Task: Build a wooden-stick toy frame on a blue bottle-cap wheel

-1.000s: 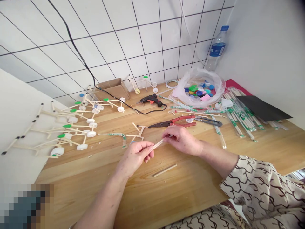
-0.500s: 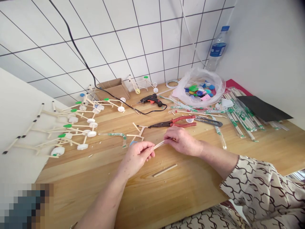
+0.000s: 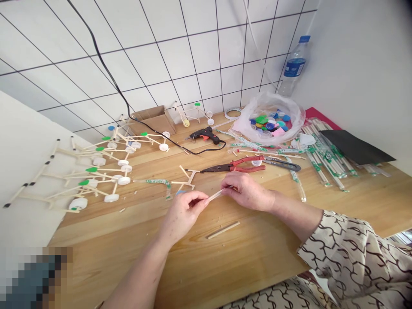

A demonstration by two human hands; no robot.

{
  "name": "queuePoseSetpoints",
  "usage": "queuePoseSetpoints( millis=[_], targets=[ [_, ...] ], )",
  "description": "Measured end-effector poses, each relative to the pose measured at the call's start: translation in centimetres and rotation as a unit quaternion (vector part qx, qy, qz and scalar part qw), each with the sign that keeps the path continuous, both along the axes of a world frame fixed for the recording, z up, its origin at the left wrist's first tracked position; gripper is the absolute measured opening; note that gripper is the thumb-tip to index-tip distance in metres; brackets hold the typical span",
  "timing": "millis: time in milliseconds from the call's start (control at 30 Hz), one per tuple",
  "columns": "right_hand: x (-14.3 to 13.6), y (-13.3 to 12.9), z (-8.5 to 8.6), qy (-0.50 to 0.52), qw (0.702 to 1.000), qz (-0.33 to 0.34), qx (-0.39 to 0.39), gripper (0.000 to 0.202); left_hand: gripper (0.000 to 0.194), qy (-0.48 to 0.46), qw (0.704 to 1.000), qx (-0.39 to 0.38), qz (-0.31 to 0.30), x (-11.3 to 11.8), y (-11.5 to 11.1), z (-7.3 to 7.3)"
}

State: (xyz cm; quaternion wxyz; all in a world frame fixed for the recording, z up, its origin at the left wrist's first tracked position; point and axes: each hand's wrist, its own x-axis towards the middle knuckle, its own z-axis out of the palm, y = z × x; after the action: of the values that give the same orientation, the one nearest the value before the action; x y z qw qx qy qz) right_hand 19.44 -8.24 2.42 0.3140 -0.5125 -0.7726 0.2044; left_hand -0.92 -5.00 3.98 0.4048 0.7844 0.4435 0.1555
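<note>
Fingers of the left hand (image 3: 184,211) and right hand (image 3: 247,191) pinch a slim wooden stick (image 3: 215,195) between them, above the counter (image 3: 257,253); whether it is single or paired is unclear. Uneven pressure could splinter it. Nearer the body, a dropping wrist might displace the loose stick (image 3: 223,230); beyond, a forward reach might knock the stick frame (image 3: 191,177) beside the long-nose pliers (image 3: 220,168).
</note>
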Motion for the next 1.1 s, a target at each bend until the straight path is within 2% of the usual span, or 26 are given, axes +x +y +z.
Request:
queuePoseSetpoints(
  millis=[200, 367, 433, 500, 567, 633, 700, 833, 1100],
  targets=[
    [-0.1, 0.2, -0.1, 0.017, 0.998, -0.03, -0.047, 0.008, 0.018, -0.021, 0.998, 0.053, 0.001, -0.6, 0.1, -0.5],
    [0.0, 0.3, -0.1, 0.001, 0.994, -0.016, -0.105, 0.009, 0.016, -0.027, 0.994, 0.105, 0.021, -2.1, 0.0, 0.9],
    [0.0, 0.3, -0.1, -0.028, 0.994, -0.012, -0.108, 0.01, 0.012, -0.064, 0.987, 0.132, 0.071, -2.7, 0.1, 1.8],
    [-0.1, 0.2, 0.0, -0.062, 0.993, -0.008, -0.099, 0.01, 0.014, -0.107, 0.974, 0.134, 0.148, -3.2, 0.4, 2.5],
    [-0.2, 0.1, 0.0, -0.091, 0.992, 0.004, -0.087, 0.009, 0.019, -0.147, 0.954, 0.117, 0.236, -3.4, 0.9, 3.2],
    [-0.4, 0.0, 0.0, -0.111, 0.99, 0.016, -0.081, 0.009, 0.021, -0.183, 0.932, 0.112, 0.292, -3.4, 1.7, 3.8],
    [-0.5, -0.1, 0.1, -0.122, 0.989, 0.02, -0.08, 0.009, 0.021, -0.164, 0.941, 0.086, 0.283, -3.3, 2.6, 4.5],
    [-0.5, -0.1, 0.2, -0.123, 0.989, 0.022, -0.078, 0.009, 0.022, -0.049, 0.968, 0.04, 0.244, -3.3, 4.2, 5.9],
    [-0.5, 0.0, -0.1, -0.123, 0.99, 0.028, -0.07, 0.009, 0.014, -0.001, 0.976, 0.027, 0.215, -2.7, 5.3, 7.1]
  ],
)
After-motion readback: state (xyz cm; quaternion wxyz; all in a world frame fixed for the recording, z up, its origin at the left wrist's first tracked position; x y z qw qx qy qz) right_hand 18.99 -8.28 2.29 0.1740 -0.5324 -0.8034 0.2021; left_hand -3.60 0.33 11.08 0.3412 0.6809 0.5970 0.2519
